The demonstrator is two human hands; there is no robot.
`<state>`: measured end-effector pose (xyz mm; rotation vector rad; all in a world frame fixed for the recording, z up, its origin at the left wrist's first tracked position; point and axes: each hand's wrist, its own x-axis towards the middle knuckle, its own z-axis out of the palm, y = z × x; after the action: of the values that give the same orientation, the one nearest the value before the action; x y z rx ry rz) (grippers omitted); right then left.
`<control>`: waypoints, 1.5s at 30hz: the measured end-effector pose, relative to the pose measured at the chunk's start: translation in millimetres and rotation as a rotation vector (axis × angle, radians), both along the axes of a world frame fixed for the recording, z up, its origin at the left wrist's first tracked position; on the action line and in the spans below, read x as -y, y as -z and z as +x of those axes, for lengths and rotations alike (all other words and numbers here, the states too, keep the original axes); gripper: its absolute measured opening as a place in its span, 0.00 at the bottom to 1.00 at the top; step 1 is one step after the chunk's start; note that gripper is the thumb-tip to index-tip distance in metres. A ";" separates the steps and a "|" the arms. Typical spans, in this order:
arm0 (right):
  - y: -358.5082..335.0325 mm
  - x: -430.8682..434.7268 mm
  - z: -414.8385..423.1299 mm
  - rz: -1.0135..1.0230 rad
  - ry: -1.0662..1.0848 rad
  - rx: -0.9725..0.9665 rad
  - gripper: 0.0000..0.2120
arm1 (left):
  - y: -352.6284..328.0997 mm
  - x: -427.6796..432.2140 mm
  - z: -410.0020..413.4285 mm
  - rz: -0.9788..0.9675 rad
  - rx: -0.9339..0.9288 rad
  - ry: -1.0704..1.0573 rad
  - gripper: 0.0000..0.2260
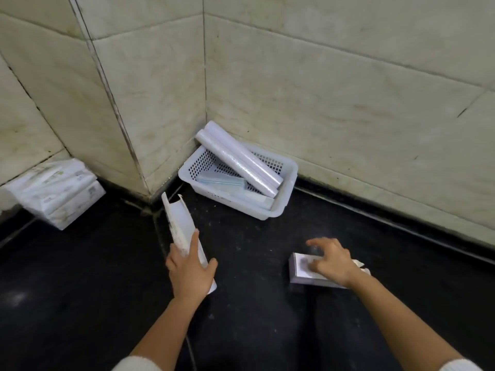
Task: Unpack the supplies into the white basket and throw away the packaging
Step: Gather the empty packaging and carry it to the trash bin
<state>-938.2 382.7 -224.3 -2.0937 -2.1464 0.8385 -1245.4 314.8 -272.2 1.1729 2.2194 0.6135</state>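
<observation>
The white basket [288, 180] stands on the dark floor in the wall corner. Two white rolls [241, 159] lean across it, and flat pale-blue boxes [222, 182] lie inside. My left hand [188, 274] grips a long white carton [180, 226] with its far end torn open, held upright and tilted towards the basket. My right hand [330, 261] rests with spread fingers on top of a small white box [302, 269] lying on the floor; an opened flap shows behind the wrist.
A wrapped multipack of tissues [57, 192] lies at the left by the wall. Tiled walls close the corner behind the basket. Dark floor spreads around both hands.
</observation>
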 end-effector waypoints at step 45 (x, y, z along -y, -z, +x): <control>54.6 812.2 87.5 -0.636 -1.646 0.010 0.12 | 39.9 915.0 528.7 0.255 0.324 -1.789 0.29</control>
<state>-850.7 -429.5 -278.9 0.2717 -3.5748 1.5624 -716.7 -600.3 -312.0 -1.1388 2.3503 1.5266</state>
